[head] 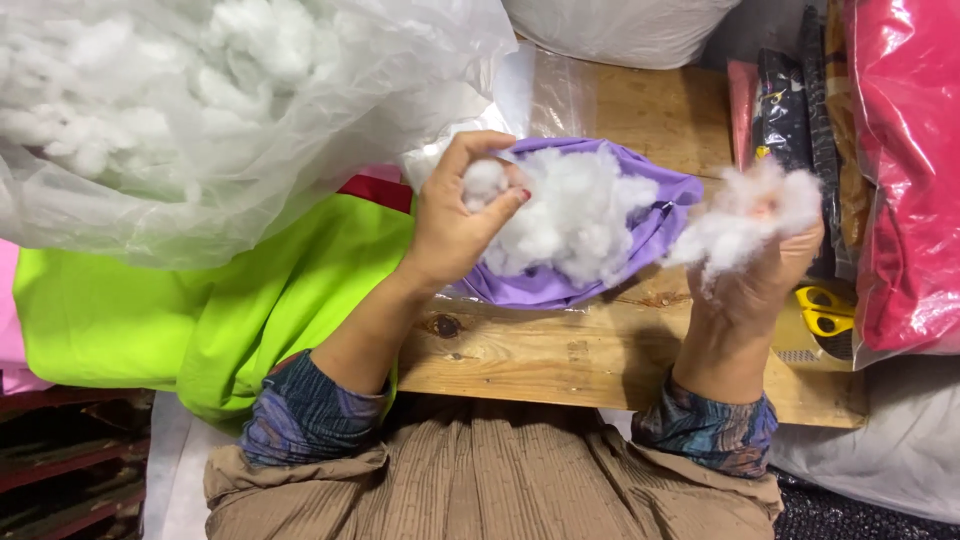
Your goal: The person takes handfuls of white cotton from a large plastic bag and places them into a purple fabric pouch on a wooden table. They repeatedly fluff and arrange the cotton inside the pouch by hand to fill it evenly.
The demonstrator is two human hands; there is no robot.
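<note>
Left hand [455,225] pinched on a stuffing [570,215] tuft inside the purple cover [560,285], mid-desk [560,350]. Right hand [755,275] closed around a loose wad [745,205] near the right edge. Clear bag [200,110] of filling overhanging the far-left corner; lime fabric [150,300] left; yellow scissors [825,310], red package [905,170] right.

Stuffing [575,215] in cover [560,285] on table [560,350], bag [200,110] behind left, scissors [825,310] right

Right hand [755,275] fingertips buried in white stuffing tuft [745,215], grip not visible. Yellow-handled scissors [825,310] right of that hand: blades hidden. Purple cover [660,215] interior masked by filling. Clear stuffing bag [200,110] and red bagged bundle [905,170] cut by frame edges.
</note>
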